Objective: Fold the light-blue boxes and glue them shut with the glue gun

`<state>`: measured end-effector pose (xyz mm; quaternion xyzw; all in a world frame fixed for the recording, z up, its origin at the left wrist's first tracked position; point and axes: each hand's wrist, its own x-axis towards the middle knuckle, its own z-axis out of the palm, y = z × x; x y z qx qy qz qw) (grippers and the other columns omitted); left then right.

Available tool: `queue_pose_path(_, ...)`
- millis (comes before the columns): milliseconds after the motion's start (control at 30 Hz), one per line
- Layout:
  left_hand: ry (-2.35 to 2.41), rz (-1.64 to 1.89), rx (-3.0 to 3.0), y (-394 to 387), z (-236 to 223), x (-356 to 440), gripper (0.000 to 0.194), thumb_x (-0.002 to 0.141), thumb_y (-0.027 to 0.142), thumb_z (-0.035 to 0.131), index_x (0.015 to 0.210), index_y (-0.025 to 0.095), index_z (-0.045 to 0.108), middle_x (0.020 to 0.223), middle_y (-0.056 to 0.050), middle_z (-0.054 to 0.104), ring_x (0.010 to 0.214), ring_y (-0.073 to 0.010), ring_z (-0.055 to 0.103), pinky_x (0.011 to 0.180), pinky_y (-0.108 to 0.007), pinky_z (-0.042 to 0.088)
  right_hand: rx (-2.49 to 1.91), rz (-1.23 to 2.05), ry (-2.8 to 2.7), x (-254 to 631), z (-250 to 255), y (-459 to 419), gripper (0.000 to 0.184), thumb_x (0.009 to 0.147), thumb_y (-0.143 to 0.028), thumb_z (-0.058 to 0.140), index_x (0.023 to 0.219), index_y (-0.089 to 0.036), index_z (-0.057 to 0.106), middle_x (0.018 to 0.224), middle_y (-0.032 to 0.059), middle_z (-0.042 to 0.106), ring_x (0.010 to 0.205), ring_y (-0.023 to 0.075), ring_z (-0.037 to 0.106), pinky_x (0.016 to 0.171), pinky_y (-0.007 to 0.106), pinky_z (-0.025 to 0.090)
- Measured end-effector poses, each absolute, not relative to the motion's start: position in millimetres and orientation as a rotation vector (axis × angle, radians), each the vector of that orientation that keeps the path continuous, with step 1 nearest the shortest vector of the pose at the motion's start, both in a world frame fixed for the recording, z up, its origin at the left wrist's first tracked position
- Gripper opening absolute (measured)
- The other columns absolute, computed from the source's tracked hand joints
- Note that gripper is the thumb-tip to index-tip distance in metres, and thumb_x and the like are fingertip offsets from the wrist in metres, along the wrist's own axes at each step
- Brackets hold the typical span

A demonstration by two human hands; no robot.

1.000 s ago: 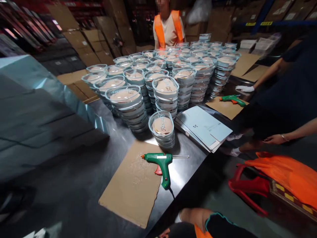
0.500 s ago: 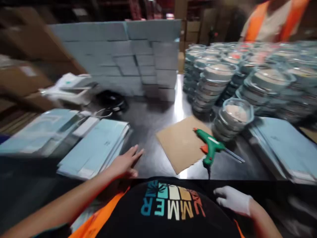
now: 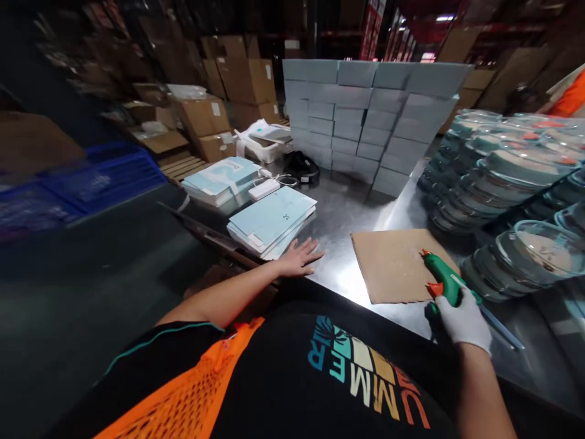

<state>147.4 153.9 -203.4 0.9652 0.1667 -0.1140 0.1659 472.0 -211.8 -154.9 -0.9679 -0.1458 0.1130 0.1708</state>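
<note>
My left hand (image 3: pixel 298 258) is bare and open, fingers spread, at the table's front edge. Just behind it lies a stack of pale blue flat sheets (image 3: pixel 274 216). On my right hand (image 3: pixel 466 320) there is a white glove, and its fingers are wrapped round the handle of a green hot glue gun (image 3: pixel 445 274). The gun's orange nozzle points away over a square of brown cardboard (image 3: pixel 397 265). A glue stick (image 3: pixel 503 328) sticks out of the gun's rear. Part of the handle is hidden by the glove.
Stacked clear round containers (image 3: pixel 516 171) crowd the right side. Grey-white boxes (image 3: pixel 365 116) form a wall at the back. A second blue stack (image 3: pixel 223 177), a white power strip (image 3: pixel 264 189) and a white basket (image 3: pixel 265 149) stand left. Blue crates (image 3: pixel 105 177) are on the floor.
My view has swung left. My right hand has come up from below the table edge and closed on the glue gun's handle. The left hand stays open beside the blue stack.
</note>
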Motion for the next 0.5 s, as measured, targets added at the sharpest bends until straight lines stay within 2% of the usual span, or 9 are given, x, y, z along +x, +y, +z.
queue_pose_path(67,0.536,-0.196,2.824,145.3,-213.3,144.3,0.079,0.116,0.055,0.061,0.188,0.031,0.04,0.198,-0.015,0.013,0.186,-0.0466,0.009,0.145,-0.08,0.01,-2.696,0.35,-0.398,473.3,-155.0,-216.0,0.096,0.1,-0.064,0.063,0.18,-0.014,0.048,0.166,0.0295,0.064,0.144,0.0497,0.072,0.123,0.061,0.058)
queue_pose_path(233,0.591,-0.063,2.905,138.9,-227.0,140.8,0.081,0.113,0.056,0.062,0.182,0.016,0.052,0.192,-0.019,0.035,0.183,-0.042,0.027,0.149,-0.063,0.022,-2.679,0.33,-0.418,471.1,-155.9,-218.2,0.093,0.102,-0.063,0.063,0.18,-0.014,0.05,0.168,0.0314,0.061,0.151,0.0531,0.066,0.125,0.063,0.055)
queue_pose_path(333,0.583,-0.043,2.906,143.8,-227.0,139.2,0.08,0.112,0.052,0.063,0.181,0.014,0.053,0.192,-0.019,0.035,0.183,-0.0417,0.028,0.149,-0.063,0.023,-2.725,0.274,-0.359,462.2,-156.8,-218.2,0.089,0.104,-0.056,0.06,0.181,-0.011,0.05,0.172,0.0321,0.058,0.151,0.054,0.065,0.125,0.066,0.056)
queue_pose_path(500,0.607,-0.078,2.887,144.5,-219.4,145.0,0.076,0.112,0.049,0.065,0.178,0.013,0.056,0.192,-0.019,0.036,0.182,-0.0407,0.03,0.148,-0.063,0.027,-2.714,0.26,-0.379,451.5,-149.7,-221.9,0.078,0.111,-0.057,0.053,0.17,-0.008,0.061,0.164,0.0333,0.062,0.147,0.0489,0.069,0.12,0.058,0.059)
